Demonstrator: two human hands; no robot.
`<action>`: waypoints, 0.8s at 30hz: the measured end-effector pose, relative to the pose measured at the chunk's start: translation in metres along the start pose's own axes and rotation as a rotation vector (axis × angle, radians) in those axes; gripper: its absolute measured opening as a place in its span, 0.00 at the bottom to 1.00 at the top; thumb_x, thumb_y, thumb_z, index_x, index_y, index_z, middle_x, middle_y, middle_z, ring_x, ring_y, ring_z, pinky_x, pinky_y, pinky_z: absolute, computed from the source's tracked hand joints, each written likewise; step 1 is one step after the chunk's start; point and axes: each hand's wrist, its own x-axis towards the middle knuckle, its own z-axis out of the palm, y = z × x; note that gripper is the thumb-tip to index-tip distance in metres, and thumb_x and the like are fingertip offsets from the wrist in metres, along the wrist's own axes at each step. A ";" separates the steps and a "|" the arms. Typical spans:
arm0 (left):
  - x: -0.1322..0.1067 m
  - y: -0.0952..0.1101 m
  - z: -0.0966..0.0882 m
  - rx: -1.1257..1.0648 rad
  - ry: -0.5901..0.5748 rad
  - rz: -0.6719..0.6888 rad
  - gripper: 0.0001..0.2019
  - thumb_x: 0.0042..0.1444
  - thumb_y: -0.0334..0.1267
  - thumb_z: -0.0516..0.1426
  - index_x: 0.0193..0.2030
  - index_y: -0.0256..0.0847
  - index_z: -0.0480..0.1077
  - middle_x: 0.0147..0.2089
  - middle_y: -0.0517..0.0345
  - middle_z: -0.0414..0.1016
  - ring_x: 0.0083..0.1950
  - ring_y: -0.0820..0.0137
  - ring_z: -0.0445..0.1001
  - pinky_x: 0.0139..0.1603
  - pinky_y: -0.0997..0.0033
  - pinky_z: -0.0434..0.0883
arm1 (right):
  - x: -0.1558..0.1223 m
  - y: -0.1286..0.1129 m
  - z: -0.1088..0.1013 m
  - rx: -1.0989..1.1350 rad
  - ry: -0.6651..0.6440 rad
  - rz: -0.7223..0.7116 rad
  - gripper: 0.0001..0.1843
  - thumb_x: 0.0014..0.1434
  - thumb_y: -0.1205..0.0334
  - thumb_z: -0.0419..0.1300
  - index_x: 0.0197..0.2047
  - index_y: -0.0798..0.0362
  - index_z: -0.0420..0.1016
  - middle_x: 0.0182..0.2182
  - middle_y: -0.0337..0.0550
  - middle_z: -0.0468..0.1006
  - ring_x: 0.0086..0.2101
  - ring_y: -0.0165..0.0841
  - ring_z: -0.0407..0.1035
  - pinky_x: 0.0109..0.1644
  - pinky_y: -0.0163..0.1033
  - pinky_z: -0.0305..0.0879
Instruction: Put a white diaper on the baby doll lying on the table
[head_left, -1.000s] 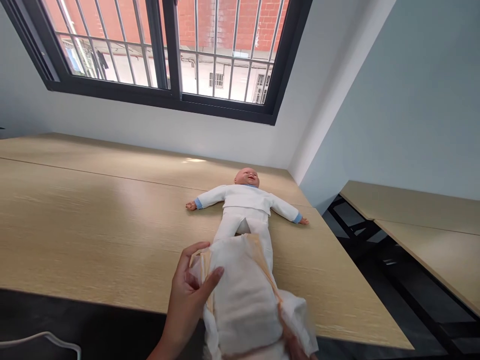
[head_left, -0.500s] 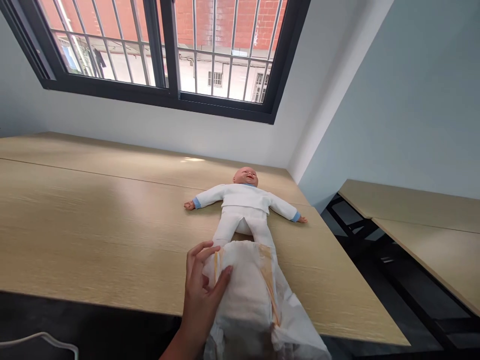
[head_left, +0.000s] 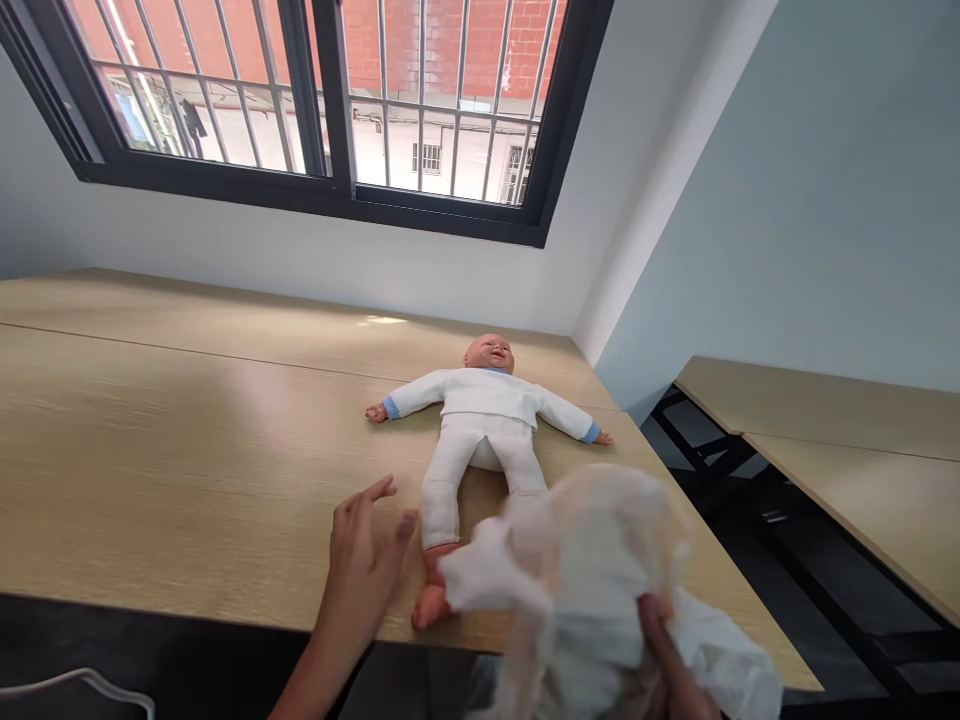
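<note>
1. The fingers of the left hand are spread open and hold nothing. They sit near the baby doll, left of its legs.
2. The fingers of the right hand, at the bottom right of the frame, are curled closed, pinching a crumpled white disposable diaper.
3. The diaper now hangs lower right of centre, lifted clear of the doll. Half a second ago it lay flat over the doll's legs under the left hand.
4. That lift leaves the doll's white-trousered legs uncovered down to one bare foot; the other foot is hidden behind the diaper.
5. The doll lies on its back, arms out, on a pale wooden table, below a barred window at the top of the frame.
</note>
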 end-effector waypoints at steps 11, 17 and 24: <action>-0.013 0.011 0.023 0.168 -0.406 -0.080 0.23 0.52 0.56 0.57 0.48 0.43 0.72 0.68 0.44 0.63 0.72 0.45 0.50 0.68 0.37 0.47 | 0.026 -0.013 0.044 0.622 0.023 0.288 0.29 0.53 0.60 0.71 0.57 0.54 0.72 0.45 0.45 0.81 0.42 0.40 0.78 0.49 0.40 0.77; -0.016 0.017 0.029 -0.547 -0.494 -0.249 0.29 0.52 0.55 0.62 0.54 0.40 0.62 0.59 0.39 0.70 0.61 0.52 0.69 0.63 0.49 0.64 | 0.034 0.001 0.044 0.576 -0.110 0.331 0.26 0.58 0.55 0.68 0.58 0.55 0.73 0.46 0.47 0.80 0.41 0.39 0.78 0.46 0.39 0.78; -0.014 0.038 0.027 -1.045 -0.628 -0.557 0.28 0.51 0.49 0.67 0.53 0.40 0.63 0.58 0.42 0.73 0.60 0.56 0.72 0.56 0.61 0.71 | 0.032 -0.008 0.043 0.627 -0.195 0.356 0.22 0.59 0.56 0.66 0.55 0.56 0.77 0.41 0.48 0.82 0.41 0.40 0.78 0.50 0.42 0.75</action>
